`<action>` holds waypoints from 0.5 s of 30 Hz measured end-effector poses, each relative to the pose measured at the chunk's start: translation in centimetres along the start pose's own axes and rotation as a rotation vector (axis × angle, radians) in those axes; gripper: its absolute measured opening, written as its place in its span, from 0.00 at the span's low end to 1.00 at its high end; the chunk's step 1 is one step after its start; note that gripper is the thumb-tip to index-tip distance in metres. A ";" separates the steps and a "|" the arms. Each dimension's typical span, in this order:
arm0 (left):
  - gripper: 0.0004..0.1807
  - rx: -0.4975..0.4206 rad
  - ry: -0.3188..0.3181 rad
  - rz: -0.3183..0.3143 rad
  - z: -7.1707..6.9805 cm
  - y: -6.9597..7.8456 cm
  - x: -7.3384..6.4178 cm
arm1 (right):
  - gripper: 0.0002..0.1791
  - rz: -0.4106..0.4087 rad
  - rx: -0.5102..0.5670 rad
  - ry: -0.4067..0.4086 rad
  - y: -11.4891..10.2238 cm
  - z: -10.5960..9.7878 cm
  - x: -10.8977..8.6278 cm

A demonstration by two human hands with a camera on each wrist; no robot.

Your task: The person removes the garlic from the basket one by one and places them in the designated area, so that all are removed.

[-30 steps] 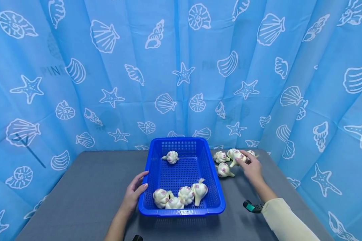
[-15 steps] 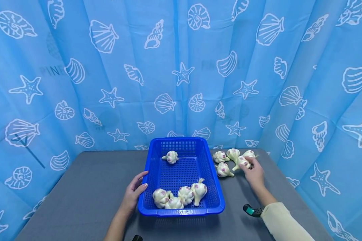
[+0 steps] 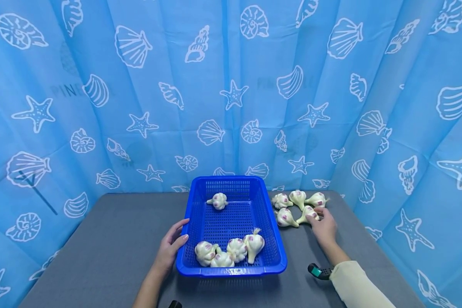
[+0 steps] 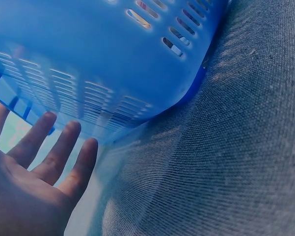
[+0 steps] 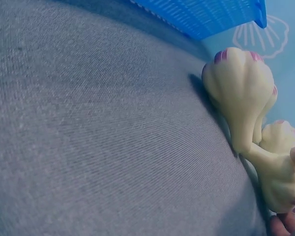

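I'm seeing one garlic (image 3: 308,214) lying on the table (image 3: 131,239) right of the basket (image 3: 232,270), its neck meeting a second garlic (image 3: 285,217). The right hand (image 3: 325,226) is pinching its bulb; I'm guessing light, firm, slightly slippery, so I'm favouring the round sides. The left hand (image 3: 170,242), fingers relaxed, is touching the basket.

Head view: bright, even, cool light; soft shadow beneath the blue basket (image 3: 200,270) on the grey tabletop (image 3: 131,244), and curtain (image 3: 231,102) prints stretched toward the side edges. Left wrist: hazy, low contrast, with the left grip (image 4: 32,194) shaded against a pale, bright background. Right wrist: dimmer, soft focus, a dark shadow left of the nearest garlic bulb (image 5: 240,88).
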State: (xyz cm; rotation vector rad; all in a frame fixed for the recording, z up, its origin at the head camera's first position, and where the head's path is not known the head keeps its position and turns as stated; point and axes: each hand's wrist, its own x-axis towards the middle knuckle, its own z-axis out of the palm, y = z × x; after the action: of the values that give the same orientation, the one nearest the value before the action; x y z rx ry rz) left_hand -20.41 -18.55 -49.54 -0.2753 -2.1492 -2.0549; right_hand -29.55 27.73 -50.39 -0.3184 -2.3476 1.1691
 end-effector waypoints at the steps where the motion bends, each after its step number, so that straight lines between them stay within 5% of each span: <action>1: 0.25 0.001 0.000 0.002 0.0 0.0 0.0 | 0.19 0.006 -0.003 0.001 0.0 0.0 0.0; 15: 0.25 -0.005 -0.005 0.011 0.0 -0.1 0.1 | 0.22 0.051 -0.101 0.033 -0.8 0.3 -0.5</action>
State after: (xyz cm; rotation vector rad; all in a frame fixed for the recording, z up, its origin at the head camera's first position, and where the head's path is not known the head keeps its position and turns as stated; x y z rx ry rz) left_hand -20.50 -18.58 -49.61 -0.2929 -2.1402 -2.0565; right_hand -29.26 26.85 -50.05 -0.4319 -2.3873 1.0617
